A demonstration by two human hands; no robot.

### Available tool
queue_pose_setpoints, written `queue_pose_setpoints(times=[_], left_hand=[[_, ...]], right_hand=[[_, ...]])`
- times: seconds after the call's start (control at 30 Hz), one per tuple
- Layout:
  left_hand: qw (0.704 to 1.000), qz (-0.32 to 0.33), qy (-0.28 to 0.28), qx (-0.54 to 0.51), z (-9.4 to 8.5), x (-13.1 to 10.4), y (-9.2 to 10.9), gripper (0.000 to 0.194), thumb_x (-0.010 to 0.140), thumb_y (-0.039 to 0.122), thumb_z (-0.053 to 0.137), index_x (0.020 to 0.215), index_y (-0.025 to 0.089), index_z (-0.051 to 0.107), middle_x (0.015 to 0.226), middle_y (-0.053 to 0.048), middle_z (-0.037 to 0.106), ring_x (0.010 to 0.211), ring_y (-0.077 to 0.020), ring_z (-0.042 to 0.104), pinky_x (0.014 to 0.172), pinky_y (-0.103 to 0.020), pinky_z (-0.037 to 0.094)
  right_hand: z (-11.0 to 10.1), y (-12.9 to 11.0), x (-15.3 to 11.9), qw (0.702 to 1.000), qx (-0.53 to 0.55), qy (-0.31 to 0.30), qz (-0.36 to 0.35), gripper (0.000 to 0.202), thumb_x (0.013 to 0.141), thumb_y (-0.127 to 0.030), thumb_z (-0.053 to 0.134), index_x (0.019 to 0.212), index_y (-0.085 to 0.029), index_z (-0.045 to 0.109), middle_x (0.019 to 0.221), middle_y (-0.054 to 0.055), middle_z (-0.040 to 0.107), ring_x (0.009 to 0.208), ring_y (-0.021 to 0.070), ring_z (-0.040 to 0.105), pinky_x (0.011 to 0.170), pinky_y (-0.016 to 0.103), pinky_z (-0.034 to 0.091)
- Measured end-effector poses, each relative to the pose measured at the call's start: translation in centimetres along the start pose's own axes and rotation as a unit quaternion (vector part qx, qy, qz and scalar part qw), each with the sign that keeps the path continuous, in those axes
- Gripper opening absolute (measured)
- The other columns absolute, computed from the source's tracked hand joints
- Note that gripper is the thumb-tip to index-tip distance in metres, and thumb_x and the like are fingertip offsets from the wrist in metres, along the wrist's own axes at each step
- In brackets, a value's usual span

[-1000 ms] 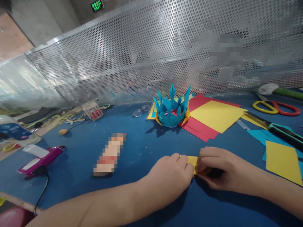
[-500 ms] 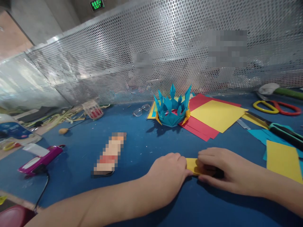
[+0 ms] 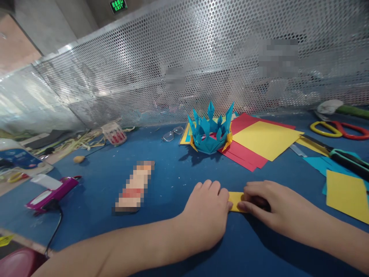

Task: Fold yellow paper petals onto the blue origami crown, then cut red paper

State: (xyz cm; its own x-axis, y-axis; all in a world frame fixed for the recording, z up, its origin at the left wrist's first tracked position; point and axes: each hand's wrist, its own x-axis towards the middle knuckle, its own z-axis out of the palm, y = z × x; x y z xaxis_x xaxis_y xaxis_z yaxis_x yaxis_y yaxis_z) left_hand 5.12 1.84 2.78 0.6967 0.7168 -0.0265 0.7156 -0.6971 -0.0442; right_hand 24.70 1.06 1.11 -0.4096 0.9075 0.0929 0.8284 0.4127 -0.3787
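Looks like a fold-and-crease step: the yellow paper strip (image 3: 236, 201) sits on the blue table (image 3: 170, 181), nearer than the blue paper crown (image 3: 210, 143), left hand (image 3: 206, 213) curled closed on its left end, right hand (image 3: 268, 204) pinching the other between thumb and bent fingers. Next press probably calls for aligned edges and firm, even thumb pressure. Both strip ends are under fingers, layer count unreadable; flat item (image 3: 134, 188) pixelated, teal-and-black handle (image 3: 347, 161) cut off at right.

Yellow paper (image 3: 236, 200): only a short, narrow stretch visible, both ends covered; looks flat, running 9-to-3 o'clock. Lies toward 4–5 o'clock from view centre.
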Motion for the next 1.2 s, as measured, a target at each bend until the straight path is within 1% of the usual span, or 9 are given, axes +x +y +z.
queue_pose_setpoints(times=[0.13, 0.23, 0.37, 0.5, 0.67, 0.8, 0.9, 1.07, 1.2], left_hand=[[1.0, -0.027, -0.011, 0.008, -0.2, 0.1, 0.4, 0.027, 0.101, 0.026, 0.035, 0.1, 0.013, 0.059, 0.098, -0.011, 0.061, 0.094, -0.0287, 0.056, 0.081, -0.046, 0.048], [0.999, -0.045, -0.02, 0.015, -0.6, 0.1, 0.6, 0.028, 0.101, 0.027, 0.037, 0.099, 0.012, 0.061, 0.098, -0.012, 0.062, 0.095, -0.0293, 0.057, 0.084, -0.048, 0.047], [0.998, -0.057, -0.019, 0.023, -0.7, 0.1, 0.7, 0.029, 0.101, 0.029, 0.037, 0.099, 0.012, 0.061, 0.098, -0.012, 0.062, 0.096, -0.0302, 0.057, 0.083, -0.049, 0.047], [0.998, -0.045, -0.01, 0.032, -0.5, 0.1, 0.6, 0.029, 0.1, 0.024, 0.033, 0.099, 0.014, 0.06, 0.098, -0.012, 0.061, 0.094, -0.0302, 0.057, 0.081, -0.05, 0.046], [0.999, -0.005, -0.005, 0.04, -0.2, 0.1, 0.0, 0.027, 0.1, 0.022, 0.032, 0.097, 0.015, 0.058, 0.096, -0.009, 0.061, 0.09, -0.0279, 0.058, 0.082, -0.049, 0.046], [0.999, 0.014, -0.006, 0.044, -0.2, -0.1, -0.4, 0.023, 0.097, 0.018, 0.033, 0.1, 0.015, 0.056, 0.097, -0.009, 0.061, 0.089, -0.0276, 0.059, 0.08, -0.05, 0.047], [0.999, 0.013, -0.012, 0.04, -0.5, -0.1, -0.6, 0.021, 0.095, 0.018, 0.035, 0.102, 0.014, 0.054, 0.098, -0.009, 0.061, 0.089, -0.0277, 0.059, 0.08, -0.05, 0.047], [0.999, 0.011, -0.018, 0.026, -1.0, 0.2, -0.7, 0.02, 0.093, 0.019, 0.037, 0.104, 0.014, 0.053, 0.099, -0.008, 0.06, 0.088, -0.0272, 0.06, 0.078, -0.048, 0.047], [0.999, 0.022, -0.022, 0.01, -1.2, 0.2, -0.9, 0.017, 0.093, 0.019, 0.038, 0.103, 0.015, 0.052, 0.102, -0.008, 0.06, 0.09, -0.0263, 0.059, 0.078, -0.045, 0.046]], right_hand=[[0.2, -0.2, 0.0, 0.999, -0.008, 0.015, 0.031, 0.032, 0.089, -0.043, 0.049, 0.064, -0.022, 0.054, 0.064, 0.004, 0.06, 0.057, 0.0175, 0.052, 0.051, 0.029, 0.032], [0.4, -0.3, 0.1, 0.999, -0.011, 0.019, 0.049, 0.034, 0.087, -0.045, 0.049, 0.061, -0.022, 0.053, 0.061, 0.004, 0.059, 0.053, 0.0168, 0.051, 0.049, 0.029, 0.031], [0.7, -0.2, 0.0, 0.998, -0.015, 0.027, 0.056, 0.037, 0.088, -0.046, 0.049, 0.06, -0.022, 0.052, 0.061, 0.003, 0.059, 0.052, 0.016, 0.05, 0.049, 0.029, 0.031], [0.9, 0.0, -0.2, 0.997, -0.022, 0.038, 0.057, 0.038, 0.089, -0.046, 0.049, 0.06, -0.022, 0.052, 0.062, 0.003, 0.059, 0.054, 0.0159, 0.051, 0.05, 0.029, 0.032], [0.7, 0.1, -0.1, 0.997, -0.039, 0.045, 0.044, 0.038, 0.086, -0.048, 0.053, 0.058, -0.023, 0.047, 0.059, 0.002, 0.056, 0.053, 0.0161, 0.049, 0.048, 0.029, 0.031], [0.6, 0.2, 0.1, 0.997, -0.053, 0.042, 0.024, 0.029, 0.084, -0.038, 0.054, 0.059, -0.023, 0.049, 0.061, 0.002, 0.056, 0.053, 0.0155, 0.049, 0.05, 0.028, 0.033], [0.9, 0.1, 0.2, 0.996, -0.067, 0.049, 0.015, 0.025, 0.08, -0.031, 0.053, 0.058, -0.023, 0.045, 0.061, 0.002, 0.055, 0.054, 0.0161, 0.049, 0.052, 0.029, 0.032], [1.8, 0.2, 0.2, 0.994, -0.088, 0.069, 0.013, 0.023, 0.079, -0.028, 0.047, 0.059, -0.024, 0.035, 0.061, 0.004, 0.051, 0.058, 0.0192, 0.047, 0.056, 0.032, 0.03], [1.7, 0.3, 0.2, 0.996, -0.077, 0.054, 0.005, 0.023, 0.081, -0.027, 0.045, 0.061, -0.025, 0.034, 0.063, 0.004, 0.051, 0.061, 0.0203, 0.049, 0.059, 0.033, 0.033]])
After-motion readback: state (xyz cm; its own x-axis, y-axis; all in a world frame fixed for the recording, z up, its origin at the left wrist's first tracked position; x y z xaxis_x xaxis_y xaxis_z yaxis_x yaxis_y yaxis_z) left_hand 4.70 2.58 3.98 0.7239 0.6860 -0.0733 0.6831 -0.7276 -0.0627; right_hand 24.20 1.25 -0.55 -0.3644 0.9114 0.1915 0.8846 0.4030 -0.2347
